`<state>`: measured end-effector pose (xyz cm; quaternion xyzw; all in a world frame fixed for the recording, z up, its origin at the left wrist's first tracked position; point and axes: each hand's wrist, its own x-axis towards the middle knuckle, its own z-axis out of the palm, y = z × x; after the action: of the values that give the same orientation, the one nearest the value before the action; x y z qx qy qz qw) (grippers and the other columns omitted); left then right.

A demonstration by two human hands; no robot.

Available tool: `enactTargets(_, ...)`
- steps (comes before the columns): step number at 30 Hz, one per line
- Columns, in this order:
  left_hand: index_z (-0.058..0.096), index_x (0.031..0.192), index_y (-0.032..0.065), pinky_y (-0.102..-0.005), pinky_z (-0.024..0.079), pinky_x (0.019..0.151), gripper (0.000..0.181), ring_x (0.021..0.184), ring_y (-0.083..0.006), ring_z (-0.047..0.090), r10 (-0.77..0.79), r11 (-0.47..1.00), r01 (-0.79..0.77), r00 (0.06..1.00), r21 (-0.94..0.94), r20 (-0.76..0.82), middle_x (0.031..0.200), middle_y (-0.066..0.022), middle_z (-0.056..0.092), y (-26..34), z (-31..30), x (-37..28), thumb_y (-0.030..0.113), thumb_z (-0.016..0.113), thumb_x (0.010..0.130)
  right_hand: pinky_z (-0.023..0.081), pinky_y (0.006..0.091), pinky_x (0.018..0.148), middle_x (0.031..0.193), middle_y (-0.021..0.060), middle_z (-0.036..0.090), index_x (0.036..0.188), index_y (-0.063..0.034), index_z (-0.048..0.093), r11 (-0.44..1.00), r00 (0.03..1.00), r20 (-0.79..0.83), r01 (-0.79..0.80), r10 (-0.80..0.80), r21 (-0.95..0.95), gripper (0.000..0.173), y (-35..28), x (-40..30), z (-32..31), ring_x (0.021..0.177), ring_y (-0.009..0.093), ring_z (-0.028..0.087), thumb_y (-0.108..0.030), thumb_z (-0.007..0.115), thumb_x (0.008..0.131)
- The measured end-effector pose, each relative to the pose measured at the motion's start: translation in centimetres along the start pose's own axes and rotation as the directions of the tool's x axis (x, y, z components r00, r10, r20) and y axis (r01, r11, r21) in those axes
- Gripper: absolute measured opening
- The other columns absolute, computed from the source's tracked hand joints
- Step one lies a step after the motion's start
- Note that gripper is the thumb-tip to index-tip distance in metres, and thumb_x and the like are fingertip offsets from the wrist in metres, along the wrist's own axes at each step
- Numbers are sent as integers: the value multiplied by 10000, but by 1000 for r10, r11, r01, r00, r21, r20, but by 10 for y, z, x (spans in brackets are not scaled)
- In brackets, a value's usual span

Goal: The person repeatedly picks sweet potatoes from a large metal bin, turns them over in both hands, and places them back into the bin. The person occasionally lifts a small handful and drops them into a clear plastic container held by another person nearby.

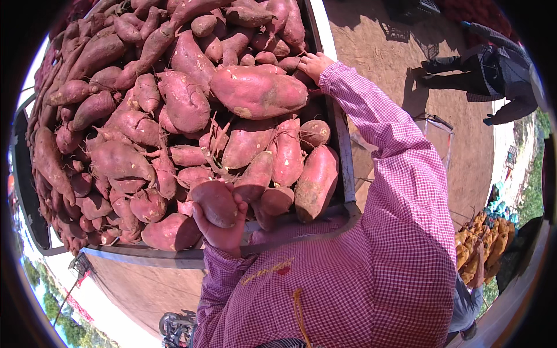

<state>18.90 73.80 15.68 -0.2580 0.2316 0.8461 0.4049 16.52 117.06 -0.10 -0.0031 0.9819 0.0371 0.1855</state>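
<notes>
A large heap of red-skinned sweet potatoes (182, 102) fills a metal-edged bin in front of me. Low in the heap, near the bin's front edge, my left hand (224, 232) is turned palm up, its fingers around a rounded sweet potato (215, 203). My right hand (314, 66) reaches to the far right side of the heap, its fingers on or beside a small sweet potato (289, 64) close to the rim; whether it grips anything cannot be told. A very large sweet potato (261, 92) lies just left of that hand.
The bin's metal rim (341, 148) runs along the right and curves round before my body. At the upper right a person (491, 74) stands on the brown ground near a black crate (395, 32). Filled yellowish sacks (491, 243) and another person (465, 304) are at the lower right.
</notes>
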Motion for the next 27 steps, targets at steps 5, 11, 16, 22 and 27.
enactTargets(5, 470, 1263, 41, -375, 472, 770, 713, 897, -267, 589, 0, 999, 2, 999, 54, -42, 1154, -121, 577, 1, -2, 2, 603, 554, 833, 457, 387, 914, 1200, 64, 538, 1222, -91, 528, 998, 995, 77, -65, 64, 10, 504, -7, 15, 5, 1154, 225, 506, -137, 670, 741)
enactTargets(11, 466, 1264, 46, -375, 473, 770, 677, 878, -263, 595, -16, 1000, 17, 999, 24, -35, 1137, -117, 579, -2, 7, 0, 583, 531, 857, 471, 389, 900, 1077, 130, 580, 1063, -68, 610, 944, 767, -630, 103, 125, 312, 268, 2, 58, -79, 1047, 288, 546, -184, 634, 823)
enactTargets(16, 458, 1277, 40, -374, 470, 777, 685, 887, -259, 582, -40, 998, 41, 999, 47, -27, 1140, -118, 573, 0, 3, 2, 581, 525, 861, 452, 404, 949, 1207, 124, 540, 1228, -82, 541, 954, 783, -550, -194, 291, 229, 633, 13, 111, -125, 1135, 282, 545, -552, 627, 813)
enactTargets(22, 454, 1292, 48, -374, 466, 784, 693, 923, -260, 568, -60, 998, 60, 998, 20, -32, 1161, -118, 562, 2, -2, 0, 581, 533, 855, 410, 426, 964, 1168, 112, 610, 1204, -73, 539, 959, 904, -329, -228, 272, 166, 613, -17, 121, -132, 1140, 286, 556, -392, 758, 729)
enactTargets(27, 454, 1293, 55, -375, 466, 802, 701, 935, -257, 569, -74, 997, 74, 997, 5, -10, 1188, -110, 557, 0, -4, -2, 574, 562, 835, 407, 413, 963, 1154, 151, 617, 1223, -53, 512, 933, 966, -214, -62, 145, 354, 617, -28, 42, -120, 1101, 296, 579, -352, 753, 741)
